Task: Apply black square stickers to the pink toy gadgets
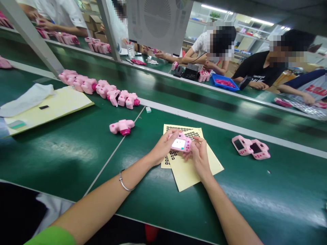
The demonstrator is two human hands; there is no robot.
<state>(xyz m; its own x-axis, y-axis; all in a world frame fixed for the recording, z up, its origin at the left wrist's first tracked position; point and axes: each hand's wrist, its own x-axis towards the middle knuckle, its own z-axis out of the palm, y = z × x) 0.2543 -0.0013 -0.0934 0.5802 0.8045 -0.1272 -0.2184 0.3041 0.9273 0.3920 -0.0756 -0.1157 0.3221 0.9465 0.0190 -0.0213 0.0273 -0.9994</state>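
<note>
Gripping a pink camera [180,143] between both hands [162,146] [201,156], front hidden, edges partly covered.

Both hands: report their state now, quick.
Left hand: closed on the pink camera, at its left end.
Right hand: closed on the same camera, at its right end.

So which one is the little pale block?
On the green table, follow the long row of pink cameras to its right end. Just beyond sits a tiny white-and-teal block, boxy and pale where its neighbours are pink and rounded.
</note>
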